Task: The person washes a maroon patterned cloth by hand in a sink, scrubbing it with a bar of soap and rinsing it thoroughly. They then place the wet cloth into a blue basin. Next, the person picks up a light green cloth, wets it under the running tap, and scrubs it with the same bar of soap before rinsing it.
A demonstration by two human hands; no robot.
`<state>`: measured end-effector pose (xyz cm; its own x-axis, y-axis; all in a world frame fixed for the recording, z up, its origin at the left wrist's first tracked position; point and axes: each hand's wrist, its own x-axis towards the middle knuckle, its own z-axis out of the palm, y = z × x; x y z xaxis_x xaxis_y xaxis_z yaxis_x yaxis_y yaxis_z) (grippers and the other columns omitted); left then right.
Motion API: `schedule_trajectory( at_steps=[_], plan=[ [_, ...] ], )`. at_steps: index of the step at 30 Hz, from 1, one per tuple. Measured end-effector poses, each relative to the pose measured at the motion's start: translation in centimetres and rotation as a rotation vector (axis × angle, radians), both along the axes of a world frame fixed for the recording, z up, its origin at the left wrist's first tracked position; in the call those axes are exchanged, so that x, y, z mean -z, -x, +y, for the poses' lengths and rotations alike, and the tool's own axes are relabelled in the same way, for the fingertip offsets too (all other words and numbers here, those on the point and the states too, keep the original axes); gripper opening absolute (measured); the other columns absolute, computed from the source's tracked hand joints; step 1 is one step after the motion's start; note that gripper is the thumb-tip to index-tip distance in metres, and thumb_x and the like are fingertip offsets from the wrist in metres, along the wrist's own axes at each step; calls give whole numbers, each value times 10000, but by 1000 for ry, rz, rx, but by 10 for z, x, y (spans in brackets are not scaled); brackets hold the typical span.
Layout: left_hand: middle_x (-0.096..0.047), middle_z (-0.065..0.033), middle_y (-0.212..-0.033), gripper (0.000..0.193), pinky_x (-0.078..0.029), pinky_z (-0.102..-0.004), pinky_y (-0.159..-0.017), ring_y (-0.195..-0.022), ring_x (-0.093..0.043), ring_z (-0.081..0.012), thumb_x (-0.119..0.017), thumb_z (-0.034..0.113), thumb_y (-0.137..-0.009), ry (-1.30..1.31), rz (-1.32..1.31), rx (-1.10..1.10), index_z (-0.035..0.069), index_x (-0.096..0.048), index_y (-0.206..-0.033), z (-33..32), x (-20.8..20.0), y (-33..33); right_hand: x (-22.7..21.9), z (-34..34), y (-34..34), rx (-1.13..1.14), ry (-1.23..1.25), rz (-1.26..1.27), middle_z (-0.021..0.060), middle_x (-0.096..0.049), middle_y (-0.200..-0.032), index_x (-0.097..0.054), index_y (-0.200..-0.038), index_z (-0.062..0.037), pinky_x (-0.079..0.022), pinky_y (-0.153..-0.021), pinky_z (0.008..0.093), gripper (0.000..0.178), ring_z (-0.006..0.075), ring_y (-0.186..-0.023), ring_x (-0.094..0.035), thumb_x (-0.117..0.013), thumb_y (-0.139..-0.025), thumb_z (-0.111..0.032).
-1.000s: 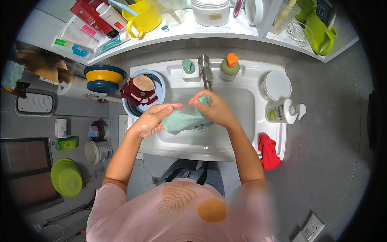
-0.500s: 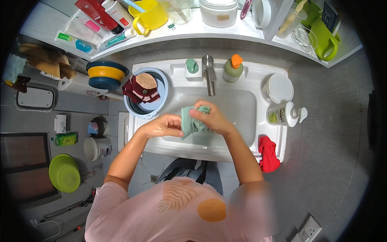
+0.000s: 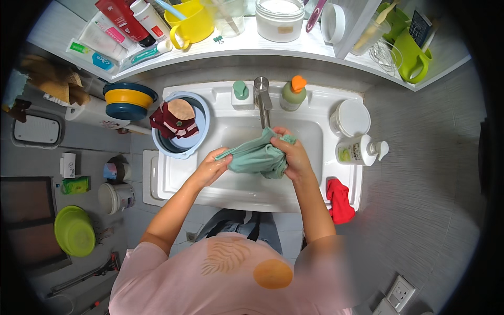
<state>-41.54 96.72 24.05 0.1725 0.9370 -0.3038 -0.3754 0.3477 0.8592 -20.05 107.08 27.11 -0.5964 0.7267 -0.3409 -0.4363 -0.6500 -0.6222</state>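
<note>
A wet-looking mint-green cloth (image 3: 257,157) is stretched between my hands over the white sink (image 3: 220,190), just in front of the metal faucet (image 3: 262,100). My left hand (image 3: 211,167) pinches its left corner between thumb and fingers. Bunched folds at the other end are gripped by my right hand (image 3: 294,155), thumb on top. The cloth covers part of the basin and the faucet's tip. Its exact kind of garment or towel I cannot make out.
Left on the sink stands a blue basin (image 3: 203,126) holding maroon fabric (image 3: 169,122). Behind are two pump bottles, one green (image 3: 294,97). A white tub (image 3: 350,118), a white pump bottle (image 3: 357,151) and a red cloth (image 3: 340,202) line the right rim. A crowded shelf (image 3: 226,56) overhangs the back.
The green cloth has gone from a compact bunch to being spread wider between my hands. My right hand has moved slightly right, and my view has shifted a little.
</note>
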Motion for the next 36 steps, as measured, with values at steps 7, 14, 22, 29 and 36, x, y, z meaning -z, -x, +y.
schedule_trajectory(
  at_steps=[7, 14, 22, 29, 36],
  plan=[
    [-539, -74, -1102, 340, -440, -280, -850, -1006, -534, -146, -399, 279, -949, 181, -223, -173, 27, -448, -1172, 7, -42, -30, 8, -22, -5, -62, 5, -32, 40, -578, -878, -517, -1055, -13, -481, -700, 259, 286, 121, -813, -571, -613, -840, -175],
    [-556, -66, -1046, 323, -437, -266, -819, -935, -540, -126, -425, 305, -938, 214, -63, -290, 39, -509, -1100, 11, -14, -43, 38, -16, 11, 90, -236, -490, 90, -593, -888, -543, -961, 5, -465, -663, 283, 270, 170, -743, -567, -616, -834, -222],
    [-571, -86, -1053, 289, -414, -363, -902, -992, -533, -213, -401, 261, -923, -37, -669, -128, 57, -517, -1091, 24, 120, -24, 27, -58, 85, 158, -1428, -1052, 216, -582, -759, -553, -766, -11, -467, -605, 395, 267, 368, -661, -569, -566, -824, -271],
    [-569, -125, -1074, 270, -435, -420, -900, -1028, -545, -269, -409, 169, -890, 536, -542, -527, 3, -497, -1084, 47, 15, -57, 61, -43, 98, 92, -1364, -1066, 187, -584, -684, -524, -682, -33, -453, -551, 433, 290, 354, -608, -578, -528, -830, -283],
    [-572, -119, -1051, 248, -440, -408, -889, -975, -563, -265, -408, 158, -886, 710, 339, -263, 31, -512, -1072, 50, 69, -54, 68, -7, 90, 74, -1244, -1066, 167, -576, -635, -541, -663, -36, -445, -524, 435, 301, 346, -561, -564, -516, -846, -273]
  ],
)
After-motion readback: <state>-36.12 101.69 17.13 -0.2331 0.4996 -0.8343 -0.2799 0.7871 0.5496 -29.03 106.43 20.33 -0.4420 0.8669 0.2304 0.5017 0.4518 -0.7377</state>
